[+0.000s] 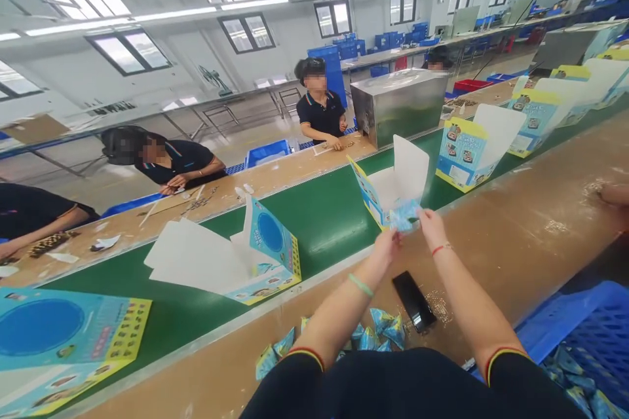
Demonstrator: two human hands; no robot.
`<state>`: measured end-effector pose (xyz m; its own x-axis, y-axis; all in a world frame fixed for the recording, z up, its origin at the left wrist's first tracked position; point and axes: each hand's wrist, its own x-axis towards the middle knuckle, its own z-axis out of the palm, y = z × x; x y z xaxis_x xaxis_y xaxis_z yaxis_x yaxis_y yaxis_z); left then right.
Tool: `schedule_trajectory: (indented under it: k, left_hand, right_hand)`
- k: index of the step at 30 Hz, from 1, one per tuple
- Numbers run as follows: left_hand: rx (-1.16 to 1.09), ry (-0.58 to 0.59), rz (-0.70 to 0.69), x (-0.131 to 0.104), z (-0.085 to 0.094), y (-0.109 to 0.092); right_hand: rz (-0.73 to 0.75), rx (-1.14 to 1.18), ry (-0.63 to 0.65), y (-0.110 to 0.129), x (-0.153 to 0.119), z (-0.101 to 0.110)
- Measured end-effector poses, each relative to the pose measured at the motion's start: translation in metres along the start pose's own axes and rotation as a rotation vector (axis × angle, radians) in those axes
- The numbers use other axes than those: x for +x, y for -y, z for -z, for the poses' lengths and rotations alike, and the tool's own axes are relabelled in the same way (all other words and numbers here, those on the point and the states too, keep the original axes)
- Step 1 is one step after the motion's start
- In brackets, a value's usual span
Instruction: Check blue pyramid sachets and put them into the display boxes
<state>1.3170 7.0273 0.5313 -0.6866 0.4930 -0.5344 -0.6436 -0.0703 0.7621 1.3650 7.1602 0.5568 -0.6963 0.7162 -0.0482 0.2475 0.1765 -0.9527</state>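
Observation:
Stretched between my two hands is a small blue printed packet (405, 215). My left hand (388, 243), below a green wristband, pinches its left end, and my right hand (432, 226), with a red cord at the wrist, pinches the right end. Just behind the packet, an open blue-and-yellow carton (376, 200) stands on the green conveyor belt (324, 209). More blue packets (378, 330) lie on the bench beneath my left forearm. A black phone (414, 301) rests on the bench between my arms.
Open cartons (265, 255) stand along the belt on both sides. A blue crate (590, 334) with packets is at my lower right. Across the belt, several people work at a bench (230, 193) beside a metal box (400, 105).

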Motion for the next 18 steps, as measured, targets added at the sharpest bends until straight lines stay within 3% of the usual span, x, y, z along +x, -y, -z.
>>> schedule_trajectory:
  k: [2,4,6,8,11,15,16,18]
  left_hand:
    - [0.008,0.01,-0.036,0.012,-0.017,-0.042]
    - [0.061,0.022,-0.027,0.011,-0.019,-0.066]
    - [0.144,0.038,-0.004,-0.004,-0.004,-0.069]
    - [0.25,0.048,0.013,-0.031,0.027,-0.053]
    - [0.446,0.018,0.02,-0.083,0.096,-0.018]
    - [0.762,-0.136,-0.025,-0.155,0.197,0.023]
    - [0.894,-0.193,-0.031,-0.173,0.217,0.033]
    - [1.38,-0.219,0.026,-0.205,0.244,0.058]
  right_hand:
    - [0.045,-0.033,0.036,0.038,0.033,0.001]
    - [0.073,-0.09,0.079,0.062,0.053,-0.001]
    - [0.095,-0.168,0.116,0.07,0.057,-0.006]
    - [0.111,-0.262,0.16,0.06,0.044,-0.016]
    - [0.123,-0.415,0.286,0.024,-0.007,-0.041]
    - [0.182,-0.592,0.654,-0.032,-0.125,-0.079]
    - [0.21,-0.624,0.755,-0.044,-0.16,-0.085]
    - [0.27,-0.69,0.917,-0.065,-0.225,-0.089]
